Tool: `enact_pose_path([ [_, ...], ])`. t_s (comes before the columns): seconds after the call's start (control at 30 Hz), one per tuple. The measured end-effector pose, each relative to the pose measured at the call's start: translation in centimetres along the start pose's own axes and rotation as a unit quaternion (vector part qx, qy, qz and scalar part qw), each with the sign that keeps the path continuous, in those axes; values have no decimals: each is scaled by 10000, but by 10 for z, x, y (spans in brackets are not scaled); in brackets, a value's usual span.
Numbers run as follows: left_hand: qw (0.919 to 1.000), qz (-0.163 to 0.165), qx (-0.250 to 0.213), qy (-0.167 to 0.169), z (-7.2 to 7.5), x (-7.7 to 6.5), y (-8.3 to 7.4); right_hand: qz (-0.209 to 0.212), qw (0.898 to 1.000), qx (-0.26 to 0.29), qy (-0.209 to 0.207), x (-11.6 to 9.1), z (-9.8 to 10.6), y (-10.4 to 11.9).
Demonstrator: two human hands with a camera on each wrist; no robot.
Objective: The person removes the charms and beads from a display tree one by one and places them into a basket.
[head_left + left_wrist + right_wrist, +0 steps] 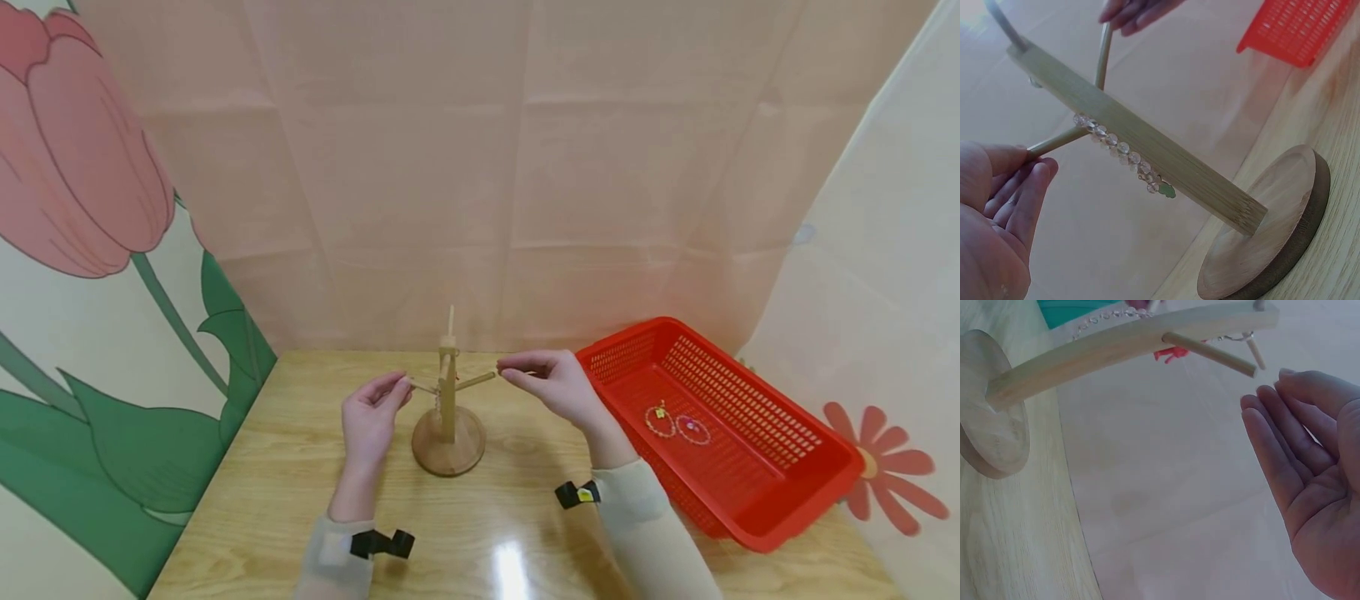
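A wooden bracelet stand (pixel 447 400) with a round base (pixel 1272 237) and several pegs stands upright on the table. My left hand (pixel 372 415) pinches the tip of the left peg (pixel 1057 141) between thumb and fingers. From that peg, close to the post, hangs a clear beaded bracelet (pixel 1124 147) with a green charm. My right hand (pixel 557 385) is beside the tip of the right peg (pixel 1213 354); its fingers (pixel 1285 437) are slightly bent, hold nothing and sit just off the wood. A red charm (pixel 1172 354) shows behind the post.
To the right, a red plastic basket (pixel 750 500) sits on the wooden table (pixel 285 492), close to my right forearm. Two beaded bracelets, one with a yellow charm (pixel 660 412) and one with a pink charm (pixel 691 426), lie inside it. A pink cloth (pixel 420 167) hangs behind.
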State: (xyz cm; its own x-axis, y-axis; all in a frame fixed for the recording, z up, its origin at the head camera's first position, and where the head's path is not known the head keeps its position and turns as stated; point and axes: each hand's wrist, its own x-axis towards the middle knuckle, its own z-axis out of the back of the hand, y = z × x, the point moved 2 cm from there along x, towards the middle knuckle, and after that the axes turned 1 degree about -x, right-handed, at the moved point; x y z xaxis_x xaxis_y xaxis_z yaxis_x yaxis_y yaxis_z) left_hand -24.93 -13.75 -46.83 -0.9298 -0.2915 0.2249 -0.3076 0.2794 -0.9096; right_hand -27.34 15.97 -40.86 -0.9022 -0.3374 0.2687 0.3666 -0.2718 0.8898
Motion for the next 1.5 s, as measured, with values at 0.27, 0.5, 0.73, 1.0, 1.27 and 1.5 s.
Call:
enact_pose_path([
  [0.27,10000,9,6,4,-1,0,-1,-2,10000,-24,-36,6,-8,4],
  [0.5,10000,76,-10,0,-1,-1,-1,3,9999,92,-143,9,-14,3],
  [0.73,10000,71,-44,-20,-1,-1,0,28,9998,-11,-190,12,-19,5],
  [1.0,10000,81,7,-50,0,-2,0,306,9992,-164,-219,19,-30,11],
  [1.27,10000,48,28,-31,-1,-1,-2,761,9958,-379,-331,29,-40,21],
  [1.5,10000,-33,-1,27,0,0,0,810,9948,-535,-308,37,-44,26],
])
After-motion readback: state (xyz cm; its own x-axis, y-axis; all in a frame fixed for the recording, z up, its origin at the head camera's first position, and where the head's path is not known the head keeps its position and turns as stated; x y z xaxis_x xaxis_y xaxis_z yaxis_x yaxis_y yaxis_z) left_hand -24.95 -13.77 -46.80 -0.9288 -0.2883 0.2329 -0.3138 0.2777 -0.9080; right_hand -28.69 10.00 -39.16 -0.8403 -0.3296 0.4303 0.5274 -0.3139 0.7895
